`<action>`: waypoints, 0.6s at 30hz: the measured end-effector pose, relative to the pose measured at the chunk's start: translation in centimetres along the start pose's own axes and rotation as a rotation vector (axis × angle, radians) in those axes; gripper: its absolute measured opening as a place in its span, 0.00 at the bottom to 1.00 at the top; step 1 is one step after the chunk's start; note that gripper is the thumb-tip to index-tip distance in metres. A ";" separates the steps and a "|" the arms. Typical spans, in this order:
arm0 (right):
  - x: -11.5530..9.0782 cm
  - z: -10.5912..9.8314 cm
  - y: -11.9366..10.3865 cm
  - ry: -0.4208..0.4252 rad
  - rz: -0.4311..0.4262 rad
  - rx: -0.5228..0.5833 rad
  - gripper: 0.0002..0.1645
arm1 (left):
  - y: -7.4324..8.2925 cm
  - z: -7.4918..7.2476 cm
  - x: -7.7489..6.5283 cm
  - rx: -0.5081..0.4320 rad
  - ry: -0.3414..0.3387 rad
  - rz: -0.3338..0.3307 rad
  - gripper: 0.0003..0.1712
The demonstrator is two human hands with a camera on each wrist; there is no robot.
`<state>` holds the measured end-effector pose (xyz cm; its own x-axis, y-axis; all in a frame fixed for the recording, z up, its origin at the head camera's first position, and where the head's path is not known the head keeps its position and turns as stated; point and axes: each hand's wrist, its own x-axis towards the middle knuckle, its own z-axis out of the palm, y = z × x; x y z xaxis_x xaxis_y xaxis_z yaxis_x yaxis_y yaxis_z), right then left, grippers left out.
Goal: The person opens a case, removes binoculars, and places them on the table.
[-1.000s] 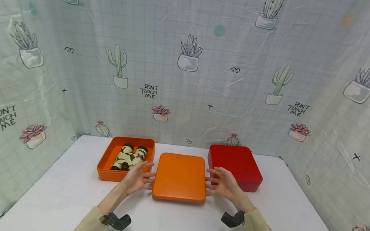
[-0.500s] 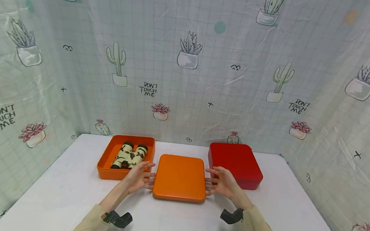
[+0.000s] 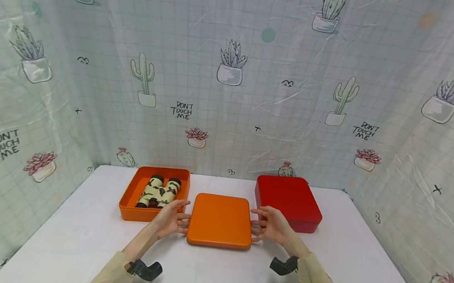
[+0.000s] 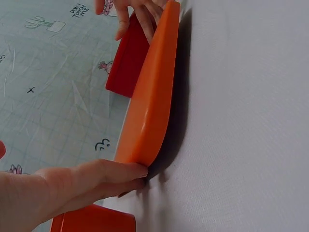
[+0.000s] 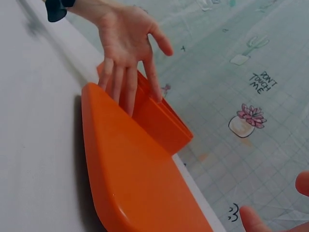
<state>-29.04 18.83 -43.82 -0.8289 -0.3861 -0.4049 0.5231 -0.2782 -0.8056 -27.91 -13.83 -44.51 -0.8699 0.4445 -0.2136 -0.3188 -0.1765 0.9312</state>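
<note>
An orange square lid [image 3: 220, 221] sits between the two hands at the middle of the white table. My left hand [image 3: 169, 220] has its straight fingers against the lid's left edge; the left wrist view shows its fingertips [image 4: 137, 171] at the corner. On the opposite side, my right hand [image 3: 274, 226] touches the right edge with extended fingers, thumb apart. A dark shadow runs beneath the lid in both wrist views. Behind my left hand stands an open orange box [image 3: 131, 215] holding camouflage-patterned binoculars [image 3: 159, 193].
A red closed box [image 3: 289, 200] stands at the back right, just behind my right hand. The white table [image 3: 214, 277] ends at a hanging cloth [image 3: 230, 105] printed with cacti, which also rises on both sides. Each wrist carries a black camera mount [image 3: 149, 270].
The lid's far edge has come down slightly toward me, so the lid looks shorter from the head view. Both hands have stayed almost still at its sides.
</note>
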 end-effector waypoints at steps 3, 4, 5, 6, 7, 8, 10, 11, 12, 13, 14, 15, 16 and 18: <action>0.0 0.0 0.1 0.007 -0.003 -0.010 0.42 | 0.0 0.2 -0.1 -0.021 -0.004 0.002 0.35; 0.1 0.0 0.1 0.009 -0.004 -0.016 0.42 | 0.0 0.3 -0.1 -0.029 -0.003 0.003 0.35; 0.1 0.0 0.1 0.012 -0.006 -0.019 0.42 | 0.0 0.4 -0.2 -0.037 0.000 0.004 0.35; 0.2 0.0 0.2 0.014 -0.007 -0.020 0.42 | 0.0 0.4 -0.2 -0.046 0.003 0.006 0.35; 0.3 0.0 0.2 0.017 -0.007 -0.022 0.42 | 0.0 0.5 -0.3 -0.056 0.007 0.007 0.35; 0.3 0.0 0.2 0.020 -0.008 -0.023 0.42 | 0.0 0.5 -0.3 -0.064 0.011 0.008 0.35; 0.3 0.1 0.3 0.023 -0.010 -0.027 0.42 | -0.1 0.6 -0.4 -0.075 0.015 0.010 0.35; 0.3 0.1 0.4 0.023 -0.010 -0.028 0.42 | -0.1 0.7 -0.5 -0.076 0.015 0.012 0.35; 0.3 0.1 0.4 0.023 -0.013 -0.031 0.42 | -0.2 0.7 -0.5 -0.078 0.014 0.013 0.35; 0.2 0.1 0.5 0.026 -0.014 -0.031 0.42 | -0.2 0.7 -0.6 -0.080 0.014 0.014 0.35; 0.2 0.1 0.5 0.026 -0.017 -0.032 0.42 | -0.2 0.7 -0.6 -0.080 0.013 0.015 0.35; 0.1 0.1 0.5 0.023 -0.019 -0.033 0.42 | -0.3 0.7 -0.6 -0.080 0.012 0.016 0.35; 0.1 0.1 0.6 0.020 -0.020 -0.033 0.42 | -0.3 0.7 -0.6 -0.083 0.013 0.016 0.35; 0.0 0.1 0.6 0.014 -0.020 -0.031 0.42 | -0.4 0.7 -0.6 -0.090 0.012 0.014 0.35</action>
<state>-28.70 18.57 -44.30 -0.8419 -0.3686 -0.3940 0.4999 -0.2582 -0.8267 -27.04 -13.43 -44.58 -0.8791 0.4305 -0.2046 -0.3383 -0.2611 0.9041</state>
